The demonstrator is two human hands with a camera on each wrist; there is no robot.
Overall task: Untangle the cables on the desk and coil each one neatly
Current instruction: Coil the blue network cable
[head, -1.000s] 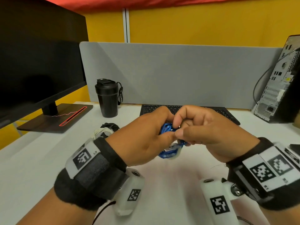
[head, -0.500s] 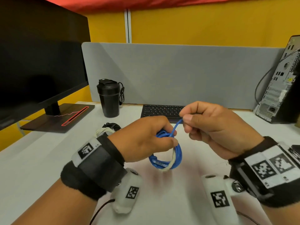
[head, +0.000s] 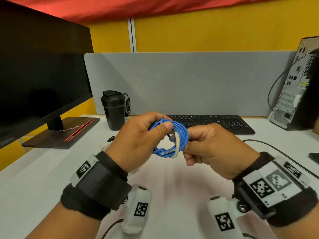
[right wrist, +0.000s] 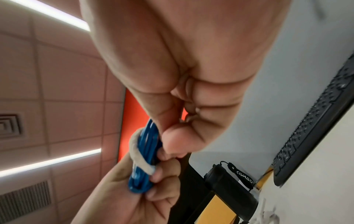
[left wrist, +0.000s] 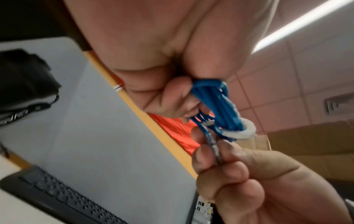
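Observation:
A blue cable (head: 179,135) is wound into a small coil with a white band (head: 177,144) on it, held up above the desk in the head view. My left hand (head: 143,140) grips the coil's upper left, thumb pressed on top. My right hand (head: 207,149) pinches the coil's lower right side near the white band. In the left wrist view the blue coil (left wrist: 218,106) hangs from my left fingers, and right fingers (left wrist: 226,153) pinch a thin strand below it. In the right wrist view the blue coil (right wrist: 145,153) sits between both hands. A white cable (head: 105,146) and a black one (head: 111,139) lie behind my left wrist.
A black monitor (head: 43,80) stands at the left, a black tumbler (head: 114,110) behind my hands, a black keyboard (head: 210,122) at the back, a computer tower (head: 296,94) at the far right. A thin black cable (head: 276,149) runs across the white desk (head: 34,178) at the right.
The blue coil has come up and widened into an open ring. My right hand has dropped from the strand above the coil to its lower right side.

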